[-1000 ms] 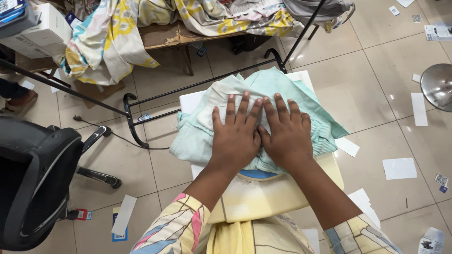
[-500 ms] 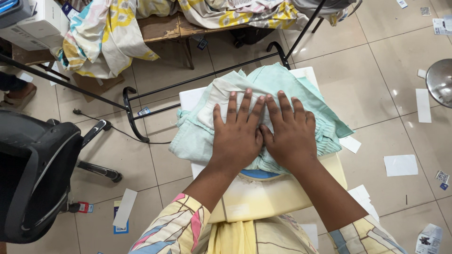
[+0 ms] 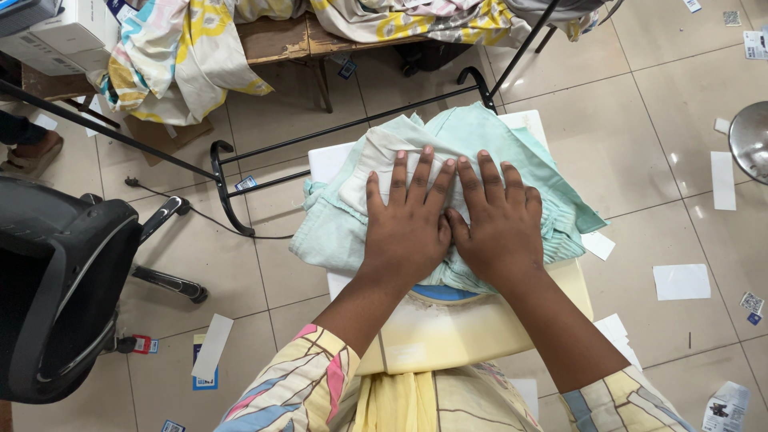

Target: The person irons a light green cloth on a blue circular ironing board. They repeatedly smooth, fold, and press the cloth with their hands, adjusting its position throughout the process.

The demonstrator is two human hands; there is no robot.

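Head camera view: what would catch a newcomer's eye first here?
Two hands, the left hand and right hand, lie flat side by side on a pale green garment heaped on a small white table at centre. Paper scraps litter the tiled floor, and a black chair stands at left.

Glossy beige floor tiles (image 3: 640,120) strewn with paper slips (image 3: 681,282); black office chair (image 3: 56,296) at nine o'clock; wooden bench (image 3: 276,40) (draped in patterned cloth (image 3: 180,56)) at eleven.
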